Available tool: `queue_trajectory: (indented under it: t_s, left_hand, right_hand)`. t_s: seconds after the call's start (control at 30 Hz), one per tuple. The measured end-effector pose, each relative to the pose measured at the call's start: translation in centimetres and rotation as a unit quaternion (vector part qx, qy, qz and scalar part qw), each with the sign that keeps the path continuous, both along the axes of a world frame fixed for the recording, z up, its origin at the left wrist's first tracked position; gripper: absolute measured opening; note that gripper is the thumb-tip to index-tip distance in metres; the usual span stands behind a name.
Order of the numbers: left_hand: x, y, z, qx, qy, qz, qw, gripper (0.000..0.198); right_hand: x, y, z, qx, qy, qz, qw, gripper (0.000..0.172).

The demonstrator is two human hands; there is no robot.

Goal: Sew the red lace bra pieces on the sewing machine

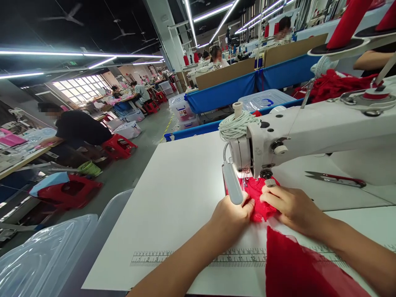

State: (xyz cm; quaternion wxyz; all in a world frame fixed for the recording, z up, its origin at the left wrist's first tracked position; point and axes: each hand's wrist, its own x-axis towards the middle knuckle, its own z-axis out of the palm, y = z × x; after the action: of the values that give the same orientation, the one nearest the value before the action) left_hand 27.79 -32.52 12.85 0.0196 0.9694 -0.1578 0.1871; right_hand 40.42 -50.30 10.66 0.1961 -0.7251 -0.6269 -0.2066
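Both my hands rest on a piece of red lace fabric (259,205) under the needle of a white sewing machine (312,132). My left hand (230,220) is curled, its fingers pinching the left edge of the lace beside the lit lamp bar (232,187). My right hand (291,208) lies over the right part of the lace with fingers bent and pressing it down. More red fabric (297,268) trails toward me over the table's front edge.
A white sewing table (179,194) has a printed ruler (198,258) near its front. Red-handled thread snips (335,179) lie to the right, behind the machine arm. Clear plastic bins (43,255) stand at the left. Other people work at tables across the aisle.
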Motion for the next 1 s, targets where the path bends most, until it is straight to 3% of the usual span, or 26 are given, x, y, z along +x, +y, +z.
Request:
queue_trajectory:
  t_s: [0.1, 0.2, 0.6, 0.83, 1.0]
  left_hand:
    - [-0.4, -0.4, 0.7, -0.008, -0.004, -0.003, 1.000, 0.059]
    - [-0.5, -0.5, 1.1, -0.003, -0.001, 0.009, 1.000, 0.074]
    - [-0.9, -0.7, 0.5, 0.054, 0.001, 0.045, 0.998, 0.081]
    - [-0.8, -0.7, 0.2, 0.043, 0.002, 0.037, 0.998, 0.082]
    - [-0.8, -0.6, 0.1, 0.040, -0.001, 0.040, 0.998, 0.082]
  right_hand:
    - [0.1, 0.1, 0.2, 0.006, 0.004, 0.009, 1.000, 0.033]
    - [0.1, 0.2, 0.3, -0.002, 0.008, 0.024, 1.000, 0.041]
    - [-0.1, -0.2, -1.5, -0.011, 0.011, -0.039, 0.999, 0.052]
    - [0.0, -0.2, -2.1, 0.011, 0.023, -0.024, 0.999, 0.051]
    - [0.0, -0.1, -1.5, 0.013, 0.018, -0.018, 1.000, 0.054]
